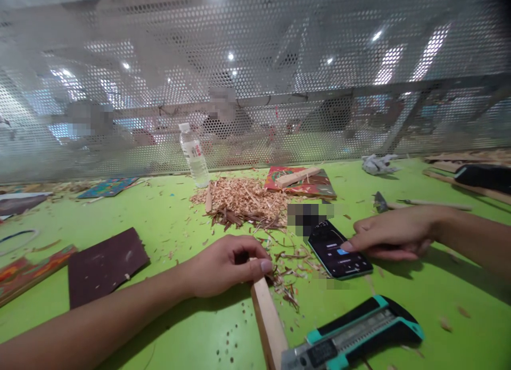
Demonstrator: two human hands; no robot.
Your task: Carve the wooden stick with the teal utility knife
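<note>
My left hand [227,264] is curled round the far end of a pale wooden stick [269,325] that lies on the green table [167,215] and runs toward me. My right hand [389,232] rests on the table with its forefinger stretched out, the tip touching the lit screen of a black phone [339,250]. The other fingers of that hand are folded under. A black and teal utility knife [355,333] lies near the front edge, right of the stick. A heap of wood shavings [243,199] sits beyond both hands.
A dark brown sheet [104,263] lies at the left. A water bottle [194,154] stands by the perforated metal screen [255,82], with people behind it. Painted boards [303,182], a crumpled rag [377,164], a small tool [381,201] and wooden sticks [435,204] lie at the right.
</note>
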